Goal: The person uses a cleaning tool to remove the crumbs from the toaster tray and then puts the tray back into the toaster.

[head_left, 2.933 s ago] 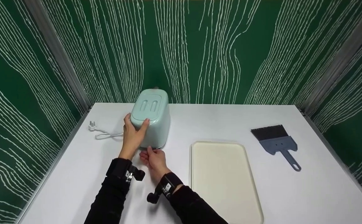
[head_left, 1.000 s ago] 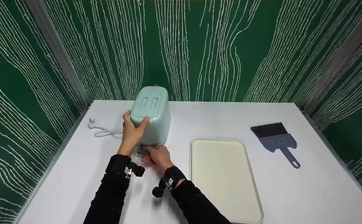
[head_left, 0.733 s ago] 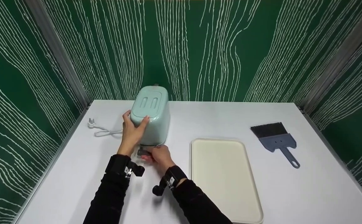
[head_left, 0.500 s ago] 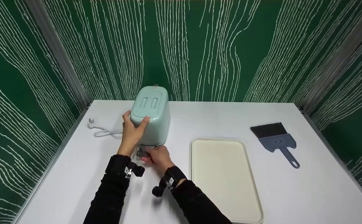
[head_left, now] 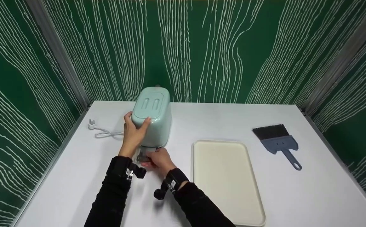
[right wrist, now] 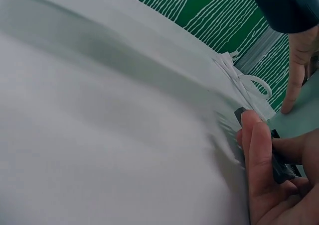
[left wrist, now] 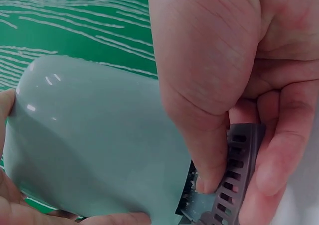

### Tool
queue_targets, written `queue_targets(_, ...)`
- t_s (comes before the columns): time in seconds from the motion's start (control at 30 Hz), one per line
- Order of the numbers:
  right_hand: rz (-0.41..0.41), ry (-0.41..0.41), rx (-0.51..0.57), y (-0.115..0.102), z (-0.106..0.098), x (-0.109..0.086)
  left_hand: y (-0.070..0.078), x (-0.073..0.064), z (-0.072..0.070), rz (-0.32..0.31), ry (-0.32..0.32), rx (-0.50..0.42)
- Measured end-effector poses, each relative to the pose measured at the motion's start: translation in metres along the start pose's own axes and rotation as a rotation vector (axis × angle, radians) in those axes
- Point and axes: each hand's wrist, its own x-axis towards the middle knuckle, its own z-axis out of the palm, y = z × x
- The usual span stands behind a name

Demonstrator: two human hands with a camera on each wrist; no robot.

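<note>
in the head view, the left hand [head_left: 134,134] grips the near left corner of a mint-green appliance [head_left: 159,129], thumb and fingers spread around its sides; the appliance stands at the back left of a white table [head_left: 66,189], two raised bars on its upper face. the right hand [head_left: 160,158] pinches a grey slotted piece [head_left: 143,155] that sticks out at the appliance's near lower edge. a white plug [head_left: 91,125] and its looped cord [head_left: 102,135] lie to the left, a cream tray [head_left: 225,183] to the right, and a blue-grey brush [head_left: 280,144] with black bristles farther right. in the left wrist view, the right thumb presses the inner side of the slotted piece while the fingers lie along its outer side, so the hold is nearly closed; a flat plate [left wrist: 199,204] behind it carries pale specks (crumbs, perhaps) and reaches the appliance's edge. in the right wrist view, the right hand's fingers close around the dark piece just above the table, and a left fingertip touches the green side.
</note>
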Motion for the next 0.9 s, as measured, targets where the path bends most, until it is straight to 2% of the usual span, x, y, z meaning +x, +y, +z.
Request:
queue_targets(0.3,0.038,-0.034,-0.013,0.001,-0.003,-0.003,0.000,0.001,0.000,-0.006,0.002,-0.003)
queue_targets(0.43,0.044,-0.040,-0.015,0.002,-0.004,-0.006,0.000,0.001,0.000,0.010,0.007,0.008)
queue_targets(0.67,0.011,0.006,-0.161,0.003,-0.005,-0.012,0.000,0.000,0.001,0.011,0.007,0.006)
queue_targets(0.9,0.017,-0.007,-0.170,0.005,-0.005,-0.017,0.000,0.000,-0.001,-0.009,-0.014,0.001)
